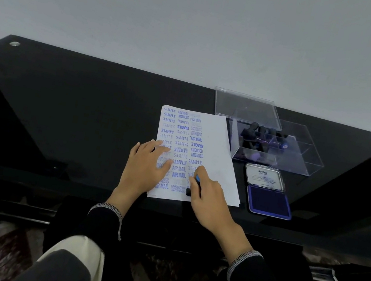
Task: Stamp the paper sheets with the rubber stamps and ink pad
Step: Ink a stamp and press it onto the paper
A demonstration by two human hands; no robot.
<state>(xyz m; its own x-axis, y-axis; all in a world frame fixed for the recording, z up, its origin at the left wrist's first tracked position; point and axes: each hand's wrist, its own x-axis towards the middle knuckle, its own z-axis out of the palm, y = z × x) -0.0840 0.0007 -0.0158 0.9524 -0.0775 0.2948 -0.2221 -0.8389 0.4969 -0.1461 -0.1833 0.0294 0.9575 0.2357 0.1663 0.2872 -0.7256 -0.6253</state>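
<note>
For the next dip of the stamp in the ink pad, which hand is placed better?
The right hand, probably. It already grips the stamp, and the open ink pad lies on its side of the paper sheet. The left hand rests flat on the sheet, farther away.

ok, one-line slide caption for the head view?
Left hand steadies the stamped paper sheet while right hand presses a rubber stamp; open ink pad alongside.

On the table (85, 110), the paper sheet (215, 160) lies at centre. The clear box (300, 158) of rubber stamps (257, 140) sits at its two o'clock, the open ink pad (268, 200) at four o'clock, before the box.
</note>
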